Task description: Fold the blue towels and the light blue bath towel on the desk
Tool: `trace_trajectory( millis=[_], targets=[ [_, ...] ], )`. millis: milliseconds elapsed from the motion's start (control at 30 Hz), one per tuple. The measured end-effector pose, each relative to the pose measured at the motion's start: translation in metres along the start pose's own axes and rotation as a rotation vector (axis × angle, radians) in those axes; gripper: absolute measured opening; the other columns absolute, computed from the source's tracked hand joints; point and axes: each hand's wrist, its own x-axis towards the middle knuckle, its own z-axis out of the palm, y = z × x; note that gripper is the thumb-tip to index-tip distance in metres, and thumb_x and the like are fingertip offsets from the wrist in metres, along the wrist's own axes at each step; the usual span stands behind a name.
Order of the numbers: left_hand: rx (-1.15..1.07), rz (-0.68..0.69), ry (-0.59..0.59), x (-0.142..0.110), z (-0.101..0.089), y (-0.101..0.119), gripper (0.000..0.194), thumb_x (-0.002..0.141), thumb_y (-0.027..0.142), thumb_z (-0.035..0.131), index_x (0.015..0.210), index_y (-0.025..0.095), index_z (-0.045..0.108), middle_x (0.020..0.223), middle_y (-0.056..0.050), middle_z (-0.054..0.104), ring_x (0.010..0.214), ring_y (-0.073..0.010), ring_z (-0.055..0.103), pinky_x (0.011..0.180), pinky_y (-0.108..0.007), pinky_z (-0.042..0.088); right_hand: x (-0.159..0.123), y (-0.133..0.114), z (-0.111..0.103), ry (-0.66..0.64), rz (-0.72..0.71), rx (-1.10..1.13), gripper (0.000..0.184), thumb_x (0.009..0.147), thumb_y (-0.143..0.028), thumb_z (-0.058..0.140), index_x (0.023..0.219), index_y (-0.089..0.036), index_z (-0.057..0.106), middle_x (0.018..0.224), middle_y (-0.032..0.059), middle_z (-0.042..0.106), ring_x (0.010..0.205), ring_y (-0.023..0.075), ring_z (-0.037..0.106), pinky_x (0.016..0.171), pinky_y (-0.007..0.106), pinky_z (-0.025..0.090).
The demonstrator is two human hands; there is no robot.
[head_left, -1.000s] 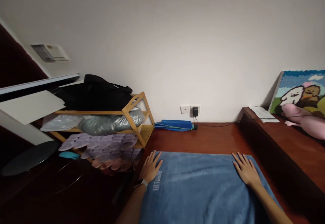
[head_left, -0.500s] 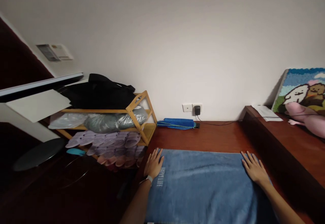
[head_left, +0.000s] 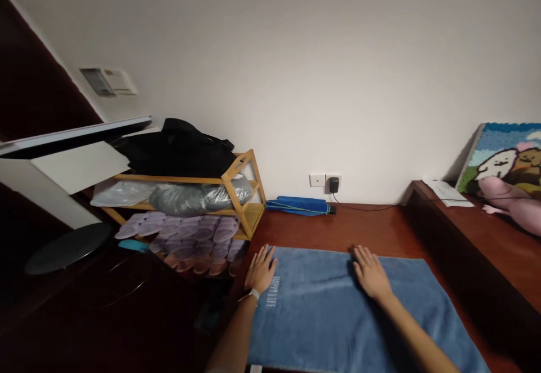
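Purple slippers (head_left: 207, 227) are stacked on a rack (head_left: 254, 216). The left hand (head_left: 261, 270) is laid flat, fingers extended, at the far left corner of the blue towel (head_left: 313, 311), which is spread on the worktop (head_left: 363, 227). Near the far edge's middle, the right hand (head_left: 372, 274) is held spread, nothing gripped.

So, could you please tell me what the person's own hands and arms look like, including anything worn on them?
The left hand has a pale-banded watch at the wrist; the right hand has none. Neither wears a glove, and I can make out no rings. No sleeve shows on either forearm within the picture.
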Motion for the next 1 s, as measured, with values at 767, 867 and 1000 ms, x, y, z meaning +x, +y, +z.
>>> trace_trajectory(
  millis=[767,867,1000],
  targets=[
    [0.011,-0.003,0.012,0.006,0.006,-0.006,0.050,0.102,0.035,0.039,0.149,0.022,0.052,0.159,-0.011,0.047,0.147,-0.0271,0.043,0.120,-0.048,0.035,-0.051,0.192,0.015,0.006,0.339,-0.188,0.068,0.100,-0.049,0.015,0.163,-0.023,0.024,0.170,0.0057,0.023,0.157,0.0232,0.017,0.125,0.048,0.019],
    [0.004,-0.012,0.015,0.005,0.005,-0.004,0.049,0.102,0.034,0.040,0.148,0.023,0.054,0.157,-0.010,0.049,0.147,-0.0258,0.042,0.121,-0.047,0.034,-0.052,0.184,0.017,0.009,0.381,-0.195,0.069,0.100,-0.051,0.013,0.163,-0.026,0.020,0.171,0.0043,0.021,0.156,0.0235,0.019,0.124,0.049,0.021],
    [0.003,-0.013,0.012,0.003,0.000,-0.001,0.049,0.102,0.033,0.040,0.148,0.022,0.053,0.158,-0.011,0.049,0.147,-0.0255,0.042,0.121,-0.047,0.034,-0.052,0.181,0.014,-0.024,0.446,-0.225,0.068,0.099,-0.050,0.012,0.164,-0.029,0.016,0.171,0.0021,0.019,0.155,0.0248,0.021,0.122,0.052,0.024]
  ],
)
